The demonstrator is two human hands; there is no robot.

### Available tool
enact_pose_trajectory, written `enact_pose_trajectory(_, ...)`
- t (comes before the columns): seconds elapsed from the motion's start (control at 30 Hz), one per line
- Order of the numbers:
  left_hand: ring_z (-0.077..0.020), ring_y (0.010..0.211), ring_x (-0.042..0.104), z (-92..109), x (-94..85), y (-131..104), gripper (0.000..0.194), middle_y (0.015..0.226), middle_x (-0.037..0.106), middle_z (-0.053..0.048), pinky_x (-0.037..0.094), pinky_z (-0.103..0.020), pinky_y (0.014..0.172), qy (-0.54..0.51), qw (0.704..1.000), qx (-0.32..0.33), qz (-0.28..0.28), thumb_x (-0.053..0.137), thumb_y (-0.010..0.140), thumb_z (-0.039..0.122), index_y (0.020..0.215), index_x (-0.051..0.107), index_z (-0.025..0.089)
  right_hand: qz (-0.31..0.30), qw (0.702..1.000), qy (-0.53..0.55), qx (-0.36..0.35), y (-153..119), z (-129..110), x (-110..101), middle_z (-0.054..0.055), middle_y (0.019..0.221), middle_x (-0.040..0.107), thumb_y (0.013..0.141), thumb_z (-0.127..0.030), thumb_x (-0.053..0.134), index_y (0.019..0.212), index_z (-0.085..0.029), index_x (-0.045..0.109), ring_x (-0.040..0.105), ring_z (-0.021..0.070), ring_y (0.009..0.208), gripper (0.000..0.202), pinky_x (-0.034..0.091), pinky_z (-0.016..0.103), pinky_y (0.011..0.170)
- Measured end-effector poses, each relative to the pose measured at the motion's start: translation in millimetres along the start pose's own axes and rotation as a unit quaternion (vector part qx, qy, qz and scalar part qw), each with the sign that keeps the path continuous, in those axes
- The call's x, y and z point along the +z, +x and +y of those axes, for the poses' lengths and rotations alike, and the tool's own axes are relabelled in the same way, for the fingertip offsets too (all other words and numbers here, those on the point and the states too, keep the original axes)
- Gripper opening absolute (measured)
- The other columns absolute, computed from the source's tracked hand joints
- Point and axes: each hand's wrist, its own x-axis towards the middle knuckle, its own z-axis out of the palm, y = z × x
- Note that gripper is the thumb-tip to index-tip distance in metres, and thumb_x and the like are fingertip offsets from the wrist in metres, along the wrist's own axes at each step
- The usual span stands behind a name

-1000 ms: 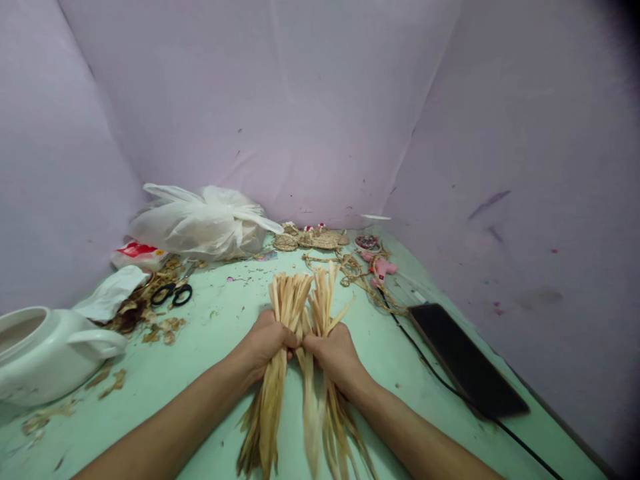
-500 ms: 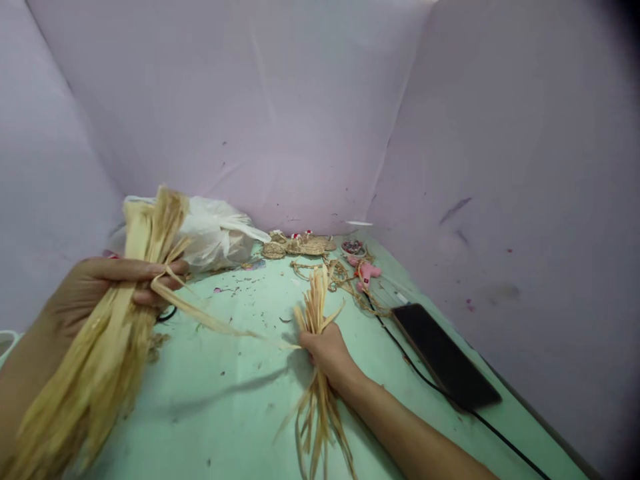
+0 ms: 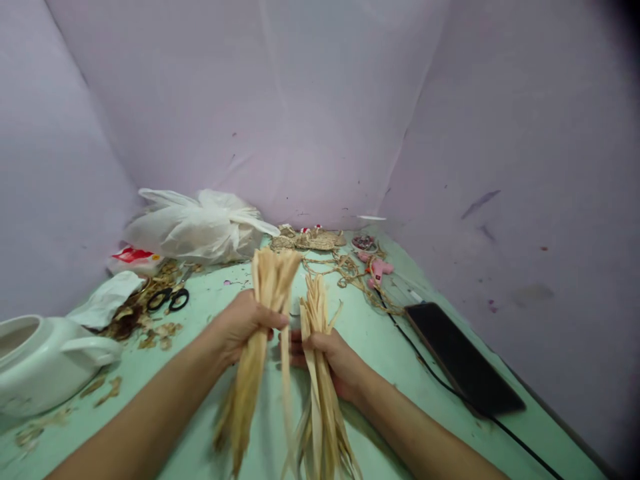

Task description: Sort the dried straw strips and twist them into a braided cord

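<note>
My left hand (image 3: 250, 323) is closed around a thick bundle of dried husk-like leaves (image 3: 245, 387), pale at the top and browner toward the bottom. Close beside it, my right hand (image 3: 335, 357) grips a bunch of thin, straw-coloured strips (image 3: 317, 313) that hang down past the palm. One narrow strip (image 3: 286, 380) dangles between the two bunches, by the left thumb. Some fingers of the right hand stretch toward the left bundle. Both bunches are held roughly upright above the green tabletop (image 3: 200, 427).
A white ceramic pot (image 3: 45, 373), black-handled scissors (image 3: 170, 299) and husk scraps (image 3: 160, 333) lie left. Behind are a white plastic bag (image 3: 200, 230) and woven pieces (image 3: 315, 240). On the right are a pink glue gun (image 3: 380, 270), twine (image 3: 345, 267) and a dark phone-like slab (image 3: 463, 360) with a cable.
My left hand has brought its bundle rightward to the middle, next to the right hand. The strip stretched between the hands now hangs down. The pot and scissors have come into view.
</note>
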Motion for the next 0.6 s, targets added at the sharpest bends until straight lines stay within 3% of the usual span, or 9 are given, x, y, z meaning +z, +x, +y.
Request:
enact_pose_trajectory(0.07, -0.0095, 0.031, 0.041, -18.1, 21.0, 7.6, 0.015, 0.038, 0.047, 0.002, 0.036, -0.023, 0.031, 0.002, 1.0, -0.011, -0.006, 0.061, 0.044, 0.005, 0.054, 0.052, 0.011, -0.028, 0.999, 0.02, 0.018, -0.6, 1.7, 0.5, 0.007, 0.07, 0.065, 0.048, -0.011, 0.049, 0.077, -0.011, 0.06, 0.061, 0.0189, 0.07, 0.031, 0.047, 0.035, 0.072)
enact_pose_trajectory(0.13, -0.0111, 0.028, 0.04, -31.2, 26.2, 12.2, 0.013, 0.036, 0.045, 0.003, 0.036, -0.026, 0.03, 0.001, 1.0, -0.018, -0.002, 0.058, 0.047, 0.007, 0.056, 0.051, 0.013, -0.033, 0.998, 0.032, 0.031, 0.3, 3.2, -0.9, 0.006, 0.065, 0.064, 0.049, -0.01, 0.049, 0.081, -0.011, 0.059, 0.061, 0.0184, 0.066, 0.034, 0.047, 0.036, 0.071)
enact_pose_trajectory(0.3, -0.0124, 0.029, 0.042, -40.4, 22.0, 12.4, 0.013, 0.037, 0.048, 0.002, 0.035, -0.024, 0.029, 0.023, 1.0, -0.002, 0.009, 0.053, 0.048, 0.006, 0.058, 0.05, 0.014, 0.013, 0.998, 0.018, 0.053, 2.7, 5.7, -3.0, 0.0, 0.051, 0.056, 0.048, -0.007, 0.048, 0.077, -0.012, 0.057, 0.054, 0.0121, 0.048, 0.031, 0.046, 0.027, 0.055)
enact_pose_trajectory(0.47, -0.0101, 0.038, 0.049, -38.4, 17.1, 15.8, 0.011, 0.045, 0.053, 0.0, 0.037, -0.018, 0.035, 0.016, 1.0, 0.011, 0.016, 0.062, 0.051, 0.008, 0.059, 0.055, 0.01, 0.05, 0.997, 0.025, 0.049, 2.8, -4.7, -6.8, -0.006, 0.039, 0.039, 0.048, -0.008, 0.047, 0.062, -0.013, 0.053, 0.035, 0.0049, 0.036, 0.016, 0.033, 0.017, 0.038)
enact_pose_trajectory(0.6, -0.0082, 0.042, 0.051, -37.6, 10.4, 19.1, 0.006, 0.056, 0.058, -0.005, 0.039, -0.016, 0.037, -0.06, 0.994, -0.09, -0.014, 0.062, 0.059, 0.01, 0.062, 0.059, 0.006, 0.101, 0.99, 0.089, -0.037, 6.5, -20.4, -18.6, -0.012, 0.038, 0.024, 0.049, -0.011, 0.057, 0.074, -0.015, 0.054, 0.017, 0.0018, 0.034, 0.026, 0.019, 0.013, 0.033)
